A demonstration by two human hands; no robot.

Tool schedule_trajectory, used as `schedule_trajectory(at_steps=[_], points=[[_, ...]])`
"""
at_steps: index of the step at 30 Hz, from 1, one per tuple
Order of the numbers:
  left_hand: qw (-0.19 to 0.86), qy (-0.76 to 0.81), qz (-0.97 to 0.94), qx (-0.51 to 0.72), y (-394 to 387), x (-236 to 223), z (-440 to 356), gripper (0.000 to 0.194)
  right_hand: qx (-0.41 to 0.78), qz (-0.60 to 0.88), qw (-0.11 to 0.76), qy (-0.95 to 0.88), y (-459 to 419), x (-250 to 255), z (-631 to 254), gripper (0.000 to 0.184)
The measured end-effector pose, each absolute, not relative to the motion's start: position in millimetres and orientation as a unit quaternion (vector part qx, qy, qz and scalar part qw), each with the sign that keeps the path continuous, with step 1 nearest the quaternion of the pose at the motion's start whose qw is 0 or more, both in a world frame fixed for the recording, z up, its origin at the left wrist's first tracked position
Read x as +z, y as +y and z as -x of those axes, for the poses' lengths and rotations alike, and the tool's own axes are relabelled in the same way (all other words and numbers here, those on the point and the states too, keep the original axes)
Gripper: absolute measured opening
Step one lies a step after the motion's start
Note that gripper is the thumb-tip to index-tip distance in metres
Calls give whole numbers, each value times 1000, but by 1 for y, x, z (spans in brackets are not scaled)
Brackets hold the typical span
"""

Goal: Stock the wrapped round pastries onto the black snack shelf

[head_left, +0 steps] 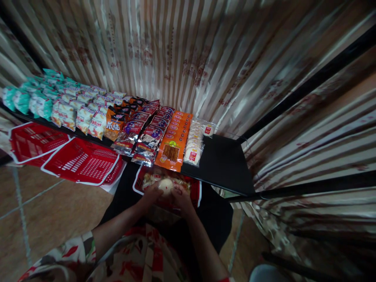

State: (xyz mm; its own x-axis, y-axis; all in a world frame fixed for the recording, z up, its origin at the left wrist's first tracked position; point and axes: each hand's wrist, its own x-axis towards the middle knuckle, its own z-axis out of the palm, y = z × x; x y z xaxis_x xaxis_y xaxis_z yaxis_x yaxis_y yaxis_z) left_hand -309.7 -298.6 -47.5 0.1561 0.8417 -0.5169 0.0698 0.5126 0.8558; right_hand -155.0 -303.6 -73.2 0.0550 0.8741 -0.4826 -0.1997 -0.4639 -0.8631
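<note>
Holding a round white packet [166, 186] over the red basket [200, 192], lower centre of the frame, the left hand [153, 193] and right hand [179, 194] curl partway closed on its sides; it looks light, soft, perhaps slippery; its edges seem the best hold.

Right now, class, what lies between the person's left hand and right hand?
A round white pack, held by both the left hand and the right hand over the red basket; the head view shows this.
</note>
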Motion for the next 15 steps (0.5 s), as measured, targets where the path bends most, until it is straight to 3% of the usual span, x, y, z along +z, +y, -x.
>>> schedule_trajectory(at_steps=[10,15], points=[[455,568,-648,226,-308,-24,301,28,617,567,465,-286,-311,-50,130,54],[377,524,-723,246,-314,-11,294,32,626,540,477,-298,-314,-34,120,48]])
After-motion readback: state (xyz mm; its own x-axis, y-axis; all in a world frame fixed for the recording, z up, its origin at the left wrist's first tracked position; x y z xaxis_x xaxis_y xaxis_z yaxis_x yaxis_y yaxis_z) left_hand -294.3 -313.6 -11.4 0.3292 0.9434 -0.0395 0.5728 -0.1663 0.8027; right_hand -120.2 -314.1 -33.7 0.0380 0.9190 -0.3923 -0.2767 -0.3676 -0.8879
